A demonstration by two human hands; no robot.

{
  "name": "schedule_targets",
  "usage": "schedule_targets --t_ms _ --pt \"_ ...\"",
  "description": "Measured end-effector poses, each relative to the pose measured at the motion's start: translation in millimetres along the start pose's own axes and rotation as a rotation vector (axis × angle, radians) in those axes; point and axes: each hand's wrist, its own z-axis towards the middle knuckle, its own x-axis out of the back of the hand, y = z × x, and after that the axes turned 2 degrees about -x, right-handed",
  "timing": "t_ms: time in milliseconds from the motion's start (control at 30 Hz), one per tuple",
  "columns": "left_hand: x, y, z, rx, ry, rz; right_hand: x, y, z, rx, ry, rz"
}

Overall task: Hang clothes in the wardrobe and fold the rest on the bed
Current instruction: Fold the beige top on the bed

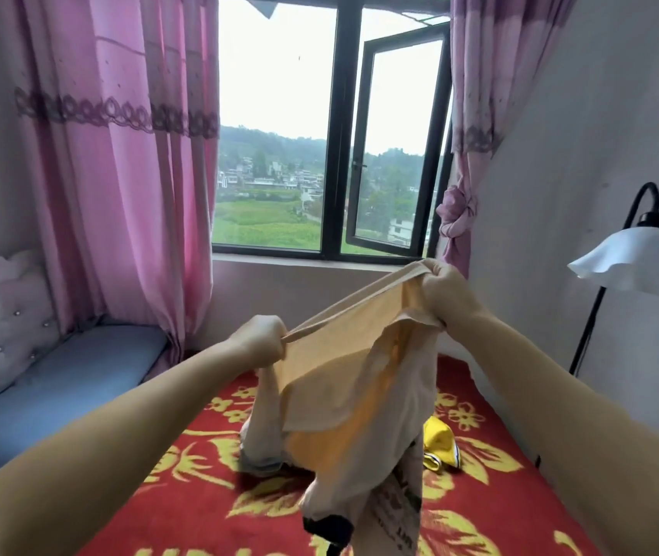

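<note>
Both hands grip a beige garment by its upper edge, holding it up over the bed.

Left hand has its fingers curled round a bunched band of the cloth, lower and nearer; right hand clenches the other end, higher and farther, so the edge stretches taut and slanted between them. From that edge the garment hangs down below the grip, its printed lower part and a dark trim nearest the camera. Below and behind the hanging cloth, a grey piece of clothing lies on the red flowered bedcover under the left hand, and a yellow garment lies beneath the right hand. Beyond the grip stands the window with pink curtains; a floor lamp is right of the right hand.
</note>
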Motion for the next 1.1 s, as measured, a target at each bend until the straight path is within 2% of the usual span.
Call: schedule_targets --t_ms 100,167,200,300,367,433,500,567,667,733,767,800,833,900,933,1000,1100 --pt "-0.6 -41.7 -3.4 0.203 0.076 0.151 20.7 -6.9 8.5 0.065 0.119 -0.092" --pt "7.3 -63.7 -2.2 0.304 0.1 0.067 38.6 0.2 11.9 0.093 0.194 -0.229" --pt "14.3 -67.9 -0.8 0.333 0.118 -0.1 46.8 7.6 12.3 0.079 0.209 -0.307" --pt "42.1 -40.5 3.2 0.351 0.232 -0.815 59.0 30.9 7.3 -0.066 0.157 -0.526" --pt "60.7 -3.3 5.6 0.24 0.261 -1.047 53.0 33.2 -0.8 -0.147 -0.06 -0.506" --pt "71.5 41.6 2.2 0.055 0.244 -1.035 34.7 19.6 -10.3 -0.122 -0.433 -0.408" --pt "71.0 82.5 -6.9 -0.11 0.228 -0.969 7.0 -1.3 -18.9 -0.052 -0.646 -0.279" --pt "63.6 111.0 -15.1 -0.225 0.2 -0.948 -17.4 -8.7 -21.1 0.064 -0.581 -0.189" --pt "52.0 120.9 -22.8 -0.411 0.2 -0.829 -27.7 -12.2 -18.6 0.178 -0.311 -0.058" --pt "46.8 101.0 -22.9 -0.531 0.302 -0.633 -20.4 -12.7 -15.2 0.135 -0.279 0.097" --pt "43.0 89.1 -21.5 -0.559 0.281 -0.548 -14.8 -15.6 -12.8 0.105 -0.263 0.162" --pt "37.2 78.6 -21.8 -0.552 0.17 -0.499 -9.6 -18.7 -8.4 0.084 -0.238 0.218" --pt "28.4 70.0 -23.5 -0.521 -0.006 -0.501 -4.8 -23.9 -4.6 0.068 -0.207 0.271" --pt "0.4 58.3 -25.7 -0.443 -0.357 -0.606 5.5 -33.8 2.3 0.073 -0.149 0.303" --pt "-16.1 54.0 -26.1 -0.419 -0.425 -0.653 11.1 -35.1 5.4 0.09 -0.134 0.284" --pt "-48.0 44.1 -21.6 -0.395 -0.433 -0.669 24.6 -35.6 6.2 0.093 -0.079 0.257" --pt "-72.9 33.5 -13.0 -0.334 -0.305 -0.52 41.7 -21.4 6.1 0.01 0.035 0.275"
